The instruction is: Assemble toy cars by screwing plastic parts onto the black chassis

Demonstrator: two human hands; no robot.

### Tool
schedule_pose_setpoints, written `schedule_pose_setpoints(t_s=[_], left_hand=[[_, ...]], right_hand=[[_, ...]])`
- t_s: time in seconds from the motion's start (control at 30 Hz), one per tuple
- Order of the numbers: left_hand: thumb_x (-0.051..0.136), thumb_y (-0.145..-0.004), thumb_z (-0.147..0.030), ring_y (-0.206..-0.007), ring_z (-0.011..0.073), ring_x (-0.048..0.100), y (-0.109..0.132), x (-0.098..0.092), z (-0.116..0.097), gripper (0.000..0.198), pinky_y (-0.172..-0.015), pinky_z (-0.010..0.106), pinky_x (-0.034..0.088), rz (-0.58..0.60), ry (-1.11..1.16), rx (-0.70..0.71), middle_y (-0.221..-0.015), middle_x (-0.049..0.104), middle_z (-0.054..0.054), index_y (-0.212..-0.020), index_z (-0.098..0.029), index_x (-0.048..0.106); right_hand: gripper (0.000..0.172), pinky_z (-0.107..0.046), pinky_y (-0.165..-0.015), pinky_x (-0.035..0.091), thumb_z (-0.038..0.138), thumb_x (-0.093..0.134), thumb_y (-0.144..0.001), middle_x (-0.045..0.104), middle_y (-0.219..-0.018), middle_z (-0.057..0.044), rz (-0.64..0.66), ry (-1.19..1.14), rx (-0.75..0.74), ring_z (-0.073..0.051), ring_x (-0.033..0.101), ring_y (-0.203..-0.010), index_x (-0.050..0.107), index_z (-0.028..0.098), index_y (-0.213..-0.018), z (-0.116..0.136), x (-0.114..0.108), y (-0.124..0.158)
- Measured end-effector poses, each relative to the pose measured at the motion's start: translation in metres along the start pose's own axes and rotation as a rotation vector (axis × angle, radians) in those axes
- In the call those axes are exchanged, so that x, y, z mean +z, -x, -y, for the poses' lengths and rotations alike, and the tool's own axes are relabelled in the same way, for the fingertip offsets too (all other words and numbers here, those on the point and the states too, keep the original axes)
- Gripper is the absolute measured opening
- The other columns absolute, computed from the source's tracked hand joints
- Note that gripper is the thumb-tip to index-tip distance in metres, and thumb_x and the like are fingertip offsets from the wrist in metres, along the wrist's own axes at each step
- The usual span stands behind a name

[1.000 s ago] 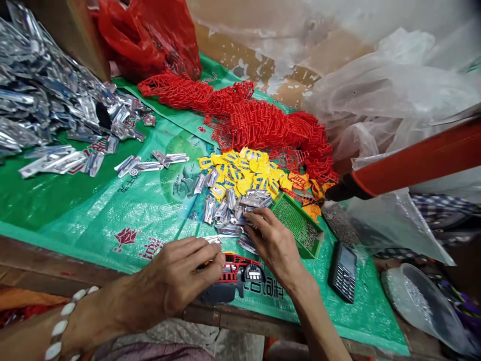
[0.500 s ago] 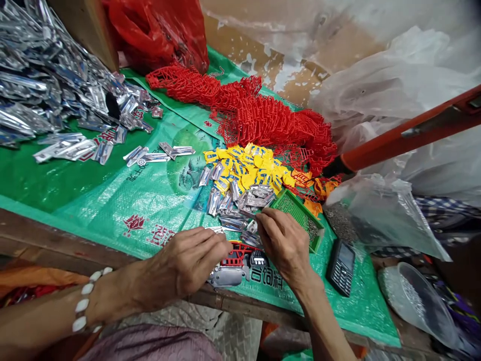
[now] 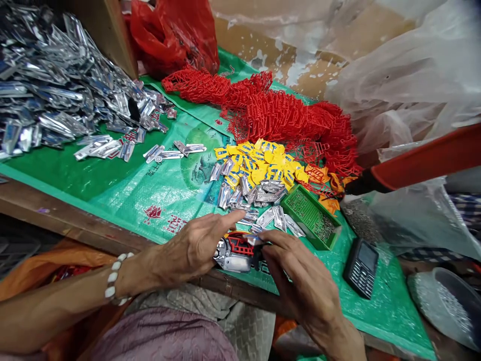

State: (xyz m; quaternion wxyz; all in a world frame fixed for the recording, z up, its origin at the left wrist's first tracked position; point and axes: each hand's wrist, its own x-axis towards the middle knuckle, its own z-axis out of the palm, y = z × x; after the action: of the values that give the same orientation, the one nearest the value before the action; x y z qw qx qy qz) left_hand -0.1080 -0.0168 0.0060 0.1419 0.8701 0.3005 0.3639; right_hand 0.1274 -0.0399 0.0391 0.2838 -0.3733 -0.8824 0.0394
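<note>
A grey, red and black plastic assembly (image 3: pixel 237 262), like part of a toy vehicle, lies at the table's front edge between my hands. My left hand (image 3: pixel 193 245) closes around its left end, with the index finger stretched over the top; its other fingertips are partly hidden. From the right, my right hand (image 3: pixel 304 273) pinches a small shiny silver-and-blue piece (image 3: pixel 254 239) against the assembly's upper right. Just beyond my fingers lie loose silver pieces (image 3: pixel 278 218) and a heap of yellow parts (image 3: pixel 263 158). A green tray (image 3: pixel 332 240) of tiny metal parts stands right of them.
Red plastic frames (image 3: pixel 293 118) are piled behind, near a red bag (image 3: pixel 180 40). A large silver heap (image 3: pixel 56 95) covers the back left. A black keypad phone (image 3: pixel 361 268) and a clear tub (image 3: pixel 447 306) sit right. An orange-red bar (image 3: pixel 432 155) juts in from the right.
My right hand has come down and left onto the assembly with the silver piece. My left index finger has extended, uncovering more of the assembly. The view has shifted, so things appear further right.
</note>
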Motion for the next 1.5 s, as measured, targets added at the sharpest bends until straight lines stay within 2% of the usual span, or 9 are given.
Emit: schedule_pose_setpoints(t_s=[0.13,0.3,0.47,0.67,0.9,1.03,1.23,1.43,1.5], left_hand=[[0.041,-0.074,0.004,-0.118,0.0193,0.066,0.009,0.003,0.002,0.084,-0.097,0.032,0.058,-0.017,0.148,-0.062,-0.131,0.065,0.015,-0.154,-0.012,0.023],[0.042,-0.082,0.005,-0.113,0.0179,0.068,0.009,0.004,-0.001,0.064,-0.096,0.029,0.058,-0.049,0.103,-0.068,-0.122,0.069,0.013,-0.144,-0.012,0.041],[0.042,-0.078,0.007,-0.105,0.0191,0.070,0.005,0.000,-0.004,0.061,-0.090,0.031,0.060,-0.027,0.056,-0.050,-0.113,0.072,0.011,-0.135,-0.013,0.049],[0.038,-0.067,0.008,-0.117,0.0202,0.066,0.014,0.003,0.000,0.074,-0.099,0.034,0.058,0.016,0.071,-0.053,-0.125,0.069,0.013,-0.139,-0.010,0.047],[0.038,-0.066,0.004,-0.118,0.0212,0.066,0.024,0.014,0.001,0.080,-0.095,0.036,0.060,-0.042,0.058,-0.073,-0.127,0.067,0.014,-0.145,-0.009,0.036],[0.037,-0.065,0.002,-0.097,0.0229,0.073,0.016,0.011,-0.002,0.067,-0.079,0.034,0.063,-0.046,0.059,-0.034,-0.108,0.073,0.015,-0.130,-0.005,0.047],[0.038,-0.092,-0.006,-0.082,0.0208,0.073,0.006,0.014,-0.004,0.029,-0.071,0.030,0.060,-0.146,0.058,0.028,-0.098,0.075,0.013,-0.114,-0.007,0.057],[0.034,-0.107,-0.018,-0.086,0.0170,0.074,0.003,0.021,-0.006,0.030,-0.073,0.026,0.057,-0.231,-0.067,0.073,-0.102,0.077,0.010,-0.111,-0.006,0.061],[0.035,-0.107,-0.017,-0.075,0.0149,0.073,0.001,0.027,-0.006,0.030,-0.066,0.024,0.057,-0.349,-0.125,0.061,-0.092,0.078,0.007,-0.103,-0.008,0.064]], right_hand=[[0.027,-0.031,-0.081,0.061,0.001,0.054,-0.088,0.074,-0.092,-0.007,-0.043,-0.183,0.011,-0.017,0.072,-0.089,0.062,0.021,-0.105,0.001,-0.004,-0.013],[0.032,-0.031,-0.082,0.060,0.002,0.055,-0.090,0.073,-0.100,-0.008,0.028,-0.256,-0.011,-0.017,0.069,-0.096,0.066,0.020,-0.114,0.000,-0.010,-0.014],[0.032,-0.033,-0.086,0.060,0.005,0.055,-0.092,0.073,-0.105,-0.008,0.090,-0.268,0.015,-0.017,0.068,-0.100,0.066,0.022,-0.116,0.000,-0.014,-0.015],[0.031,-0.028,-0.087,0.059,0.001,0.058,-0.088,0.074,-0.102,-0.007,0.069,-0.336,0.015,-0.016,0.069,-0.098,0.069,0.018,-0.111,0.000,-0.017,-0.018],[0.024,-0.018,-0.084,0.057,0.007,0.065,-0.088,0.075,-0.097,0.001,-0.082,-0.379,0.262,-0.011,0.072,-0.093,0.073,0.026,-0.100,-0.028,-0.006,-0.009],[0.019,-0.019,-0.084,0.058,0.010,0.063,-0.089,0.075,-0.095,-0.001,0.002,-0.230,0.201,-0.011,0.071,-0.091,0.073,0.024,-0.099,-0.045,0.001,-0.010],[0.017,-0.024,-0.083,0.057,0.011,0.062,-0.090,0.074,-0.099,-0.003,0.042,-0.081,0.014,-0.012,0.070,-0.091,0.068,0.021,-0.103,-0.044,0.009,-0.074],[0.023,-0.045,-0.093,0.053,0.018,0.055,-0.094,0.072,-0.112,-0.015,0.351,-0.052,0.102,-0.027,0.065,-0.105,0.070,0.014,-0.110,-0.060,0.064,-0.150],[0.024,-0.049,-0.094,0.051,0.020,0.060,-0.090,0.072,-0.110,-0.016,0.406,-0.040,0.116,-0.030,0.064,-0.105,0.071,0.013,-0.110,-0.068,0.077,-0.161]])
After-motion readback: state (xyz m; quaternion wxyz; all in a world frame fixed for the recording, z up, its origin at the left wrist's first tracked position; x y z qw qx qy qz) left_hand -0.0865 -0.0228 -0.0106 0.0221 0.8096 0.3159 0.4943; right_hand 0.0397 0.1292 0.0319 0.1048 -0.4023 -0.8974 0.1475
